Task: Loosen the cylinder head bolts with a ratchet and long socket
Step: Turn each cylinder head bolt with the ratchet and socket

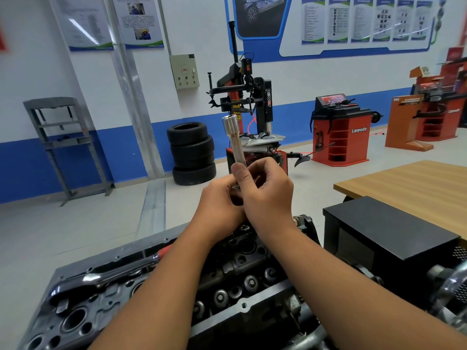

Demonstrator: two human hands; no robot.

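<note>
Behind raised long socket (pixel 233 140): tyre stack (pixel 192 152); tyre changer (pixel 249 107).

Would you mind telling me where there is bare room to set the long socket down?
The wooden table on the right shows bare top, and so does the flat top of the black box beside it. The cylinder head is crowded: valve springs, holes, and the ratchet lying along its left edge.

Bright, even indoor light; wide-angle bending at edges, slight blur throughout.
</note>
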